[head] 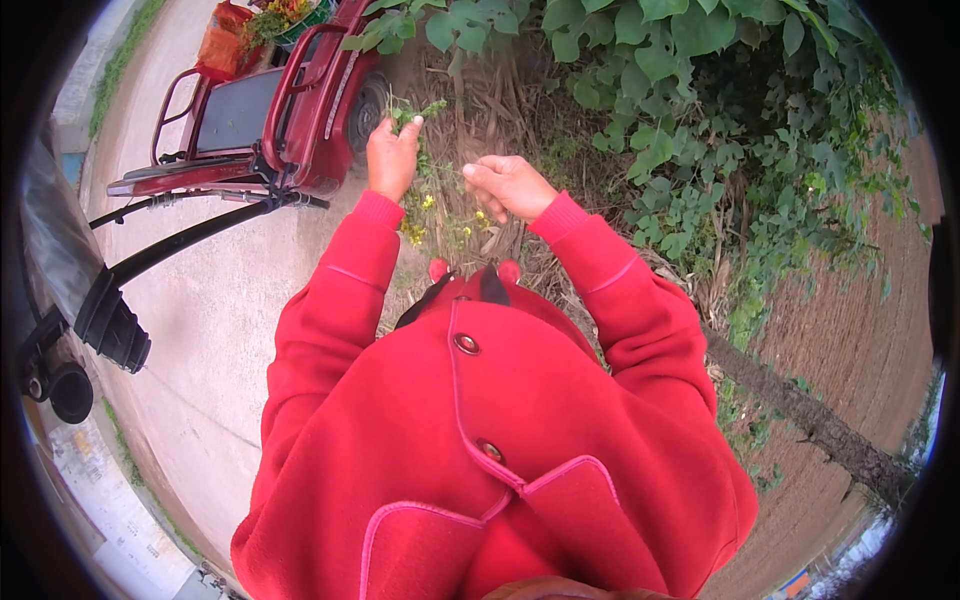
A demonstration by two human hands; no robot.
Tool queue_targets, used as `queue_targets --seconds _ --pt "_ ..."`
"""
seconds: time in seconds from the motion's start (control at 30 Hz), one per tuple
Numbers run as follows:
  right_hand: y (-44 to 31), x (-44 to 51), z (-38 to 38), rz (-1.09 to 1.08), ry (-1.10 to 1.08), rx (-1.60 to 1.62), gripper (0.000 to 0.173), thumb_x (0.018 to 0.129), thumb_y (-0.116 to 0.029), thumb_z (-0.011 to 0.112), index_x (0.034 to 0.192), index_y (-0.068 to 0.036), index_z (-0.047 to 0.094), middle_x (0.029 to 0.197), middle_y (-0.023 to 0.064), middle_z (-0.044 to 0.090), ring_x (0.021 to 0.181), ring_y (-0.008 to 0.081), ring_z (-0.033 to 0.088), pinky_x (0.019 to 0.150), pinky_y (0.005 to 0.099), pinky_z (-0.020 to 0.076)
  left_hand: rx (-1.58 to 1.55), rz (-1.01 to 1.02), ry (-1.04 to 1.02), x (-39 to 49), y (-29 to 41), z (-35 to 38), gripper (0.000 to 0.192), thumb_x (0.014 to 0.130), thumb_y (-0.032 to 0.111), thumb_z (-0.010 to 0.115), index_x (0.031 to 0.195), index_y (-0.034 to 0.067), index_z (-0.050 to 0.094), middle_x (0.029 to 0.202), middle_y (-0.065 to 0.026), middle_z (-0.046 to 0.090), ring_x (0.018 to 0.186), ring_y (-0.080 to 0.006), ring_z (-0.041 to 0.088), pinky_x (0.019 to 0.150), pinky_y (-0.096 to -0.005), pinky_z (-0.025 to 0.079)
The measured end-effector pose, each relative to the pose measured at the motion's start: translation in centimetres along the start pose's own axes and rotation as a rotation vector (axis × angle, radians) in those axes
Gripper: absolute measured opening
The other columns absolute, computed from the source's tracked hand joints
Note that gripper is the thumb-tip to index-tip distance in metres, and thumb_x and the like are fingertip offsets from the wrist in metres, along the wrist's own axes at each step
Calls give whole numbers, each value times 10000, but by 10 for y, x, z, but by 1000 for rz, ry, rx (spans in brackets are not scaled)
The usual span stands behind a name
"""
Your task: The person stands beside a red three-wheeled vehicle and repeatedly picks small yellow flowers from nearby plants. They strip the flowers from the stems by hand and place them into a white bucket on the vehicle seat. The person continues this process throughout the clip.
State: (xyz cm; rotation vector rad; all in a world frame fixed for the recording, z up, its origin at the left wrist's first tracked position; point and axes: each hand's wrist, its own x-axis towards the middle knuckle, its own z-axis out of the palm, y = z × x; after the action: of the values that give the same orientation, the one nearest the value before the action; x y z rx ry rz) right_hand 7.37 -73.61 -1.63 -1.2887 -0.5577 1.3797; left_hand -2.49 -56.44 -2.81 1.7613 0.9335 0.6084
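A leafy green sprig (406, 114) is pinched between the thumb and fingers of my left hand (393, 159), which is raised in front of me beside a red vehicle's wheel. To its right is my right hand (506, 184), thumb and fingertips close together near a thin stem; whether it grips that stem I cannot tell. Stems with small yellow flowers (428, 202) hang below and between both hands, over dry stalks on the ground. The red sleeves cover both my wrists.
A red cargo tricycle (300, 112) stands at the upper left, carrying an orange bag (225, 39) and a green basket (313, 26) of yellow flowers. Broad-leaved bushes (660, 142) fill the upper right. A tree trunk (810, 409) lies or leans at lower right, beside bare soil (840, 322).
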Motion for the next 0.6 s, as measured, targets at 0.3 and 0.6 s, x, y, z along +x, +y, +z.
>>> queue_targets --seconds 0.3,0.6 --pt "7 -24 -15 107 -65 344 238 909 -233 468 934 -3 522 782 48 526 674 106 531 541 249 473 6 1 82 10 -10 -13 182 809 155 616 759 -5 546 551 -32 528 479 -109 463 475 -284 382" --pt "7 -24 10 70 -55 -83 324 888 -325 526 801 -13 534 627 -3 489 446 65 461 392 213 389 74 46 126 15 -17 -12 198 811 164 612 763 -15 543 554 -49 532 483 -131 477 486 -298 391"
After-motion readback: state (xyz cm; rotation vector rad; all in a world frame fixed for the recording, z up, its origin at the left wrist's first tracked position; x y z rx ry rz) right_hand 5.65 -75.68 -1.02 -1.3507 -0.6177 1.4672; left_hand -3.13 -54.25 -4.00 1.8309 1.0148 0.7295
